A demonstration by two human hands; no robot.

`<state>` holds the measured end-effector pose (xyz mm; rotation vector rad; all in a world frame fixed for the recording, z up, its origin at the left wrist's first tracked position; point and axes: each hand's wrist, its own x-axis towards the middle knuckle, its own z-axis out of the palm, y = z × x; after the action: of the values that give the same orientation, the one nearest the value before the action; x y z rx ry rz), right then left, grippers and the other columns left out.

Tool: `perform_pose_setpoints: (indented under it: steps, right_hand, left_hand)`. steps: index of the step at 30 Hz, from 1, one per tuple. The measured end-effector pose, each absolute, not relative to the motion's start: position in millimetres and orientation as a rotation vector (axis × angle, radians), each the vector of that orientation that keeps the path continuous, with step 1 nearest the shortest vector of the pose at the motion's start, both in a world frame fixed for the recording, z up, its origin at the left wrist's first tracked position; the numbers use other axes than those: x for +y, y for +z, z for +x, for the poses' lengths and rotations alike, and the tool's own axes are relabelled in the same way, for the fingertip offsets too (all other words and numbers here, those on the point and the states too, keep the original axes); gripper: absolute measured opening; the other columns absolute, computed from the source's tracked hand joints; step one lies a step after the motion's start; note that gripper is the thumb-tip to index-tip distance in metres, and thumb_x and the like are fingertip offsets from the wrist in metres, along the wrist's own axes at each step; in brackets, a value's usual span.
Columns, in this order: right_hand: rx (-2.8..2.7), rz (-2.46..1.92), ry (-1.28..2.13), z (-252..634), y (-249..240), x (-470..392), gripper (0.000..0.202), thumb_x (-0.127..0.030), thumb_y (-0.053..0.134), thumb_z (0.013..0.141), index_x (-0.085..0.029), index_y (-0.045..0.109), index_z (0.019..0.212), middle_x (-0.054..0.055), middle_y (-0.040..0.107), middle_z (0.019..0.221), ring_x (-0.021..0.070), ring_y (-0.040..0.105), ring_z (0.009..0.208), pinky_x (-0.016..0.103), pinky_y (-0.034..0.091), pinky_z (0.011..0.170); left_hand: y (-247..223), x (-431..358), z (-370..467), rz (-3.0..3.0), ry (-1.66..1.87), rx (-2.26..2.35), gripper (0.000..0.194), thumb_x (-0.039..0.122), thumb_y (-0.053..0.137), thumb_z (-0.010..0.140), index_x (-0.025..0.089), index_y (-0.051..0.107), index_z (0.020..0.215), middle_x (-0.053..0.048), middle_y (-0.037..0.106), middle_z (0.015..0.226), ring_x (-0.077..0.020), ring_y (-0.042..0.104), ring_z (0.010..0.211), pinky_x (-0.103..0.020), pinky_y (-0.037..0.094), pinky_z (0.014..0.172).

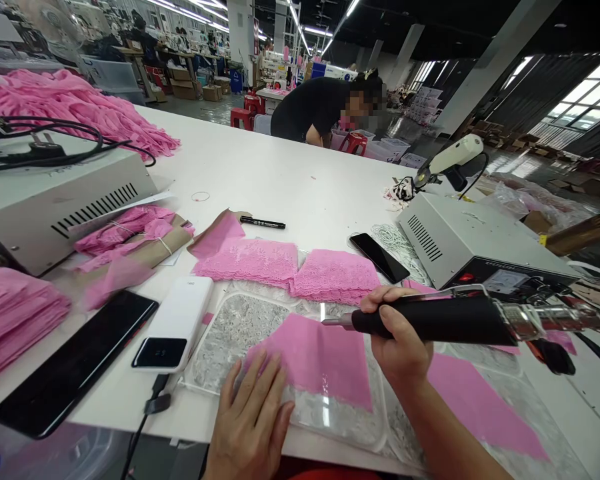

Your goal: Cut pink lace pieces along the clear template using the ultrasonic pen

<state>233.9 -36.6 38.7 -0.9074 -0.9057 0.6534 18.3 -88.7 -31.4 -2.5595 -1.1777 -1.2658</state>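
Observation:
My left hand point(253, 417) lies flat with fingers stretched out, its fingertips on the left edge of a pink fabric piece point(325, 353). That piece rests on a clear-edged, marbled grey board point(240, 320). My right hand point(403, 340) is wrapped round a black ultrasonic hand tool point(440, 319). The tool's narrow metal tip points left over the fabric's upper edge; whether it touches cannot be made out. Behind the board are two stacks of pink lace pieces, a left stack point(250, 261) and a right stack point(335, 275). Another pink fabric piece point(480, 407) lies to the right, beyond my forearm.
A white power bank point(180, 313) and a large black phone point(80, 360) are at left. A smaller phone point(379, 257) and a grey metered box point(480, 247) stand right. A marker point(263, 222) lies behind the lace. A person point(320, 107) bends beyond the table.

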Motion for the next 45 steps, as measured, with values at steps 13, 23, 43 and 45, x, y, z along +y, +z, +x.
perform_pose_setpoints:
  steps: [13, 23, 43, 45]
  right_hand:
    - [-0.926, -0.932, 0.656, 225.5, 34.5, -31.2, 0.009, -0.018, 0.063, 0.073, -0.022, 0.057, 0.078, -0.002, 0.058, 0.075, 0.0116, 0.054, 0.065, 0.031, 0.048, 0.067]
    - [-0.869, -0.898, 0.697, 216.2, 37.6, -25.3, 0.011, -0.018, 0.065, 0.07, -0.022, 0.058, 0.079, -0.002, 0.057, 0.076, 0.0113, 0.054, 0.063, 0.031, 0.048, 0.065]
    - [-0.909, -0.871, 0.737, 190.5, 37.3, -12.4, 0.011, -0.016, 0.062, 0.071, -0.022, 0.058, 0.079, -0.002, 0.058, 0.076, 0.0109, 0.055, 0.063, 0.03, 0.048, 0.066]
    - [-0.921, -0.873, 0.735, 190.9, 36.7, -12.1, 0.011, -0.016, 0.062, 0.071, -0.022, 0.057, 0.079, -0.002, 0.058, 0.075, 0.0108, 0.055, 0.063, 0.03, 0.048, 0.066]
  left_hand:
    - [-32.9, -90.0, 14.2, -2.503, -1.337, -1.225, 0.023, 0.011, 0.057, 0.087, 0.009, 0.066, 0.109, -0.011, 0.071, 0.112, -0.0261, 0.058, 0.119, -0.044, 0.028, 0.115]
    - [-32.3, -92.7, 7.8, -2.477, -1.313, -1.265, 0.025, 0.011, 0.058, 0.087, 0.009, 0.065, 0.111, -0.013, 0.07, 0.114, -0.0258, 0.056, 0.122, -0.044, 0.028, 0.115]
    - [-35.7, -93.0, 6.3, -2.441, -1.367, -1.323, 0.023, 0.014, 0.058, 0.088, 0.01, 0.067, 0.109, -0.01, 0.071, 0.113, -0.0261, 0.057, 0.12, -0.044, 0.029, 0.113]
    - [-36.8, -93.3, 6.8, -2.442, -1.367, -1.331, 0.023, 0.015, 0.057, 0.089, 0.01, 0.067, 0.109, -0.01, 0.071, 0.113, -0.0266, 0.057, 0.119, -0.045, 0.028, 0.113]
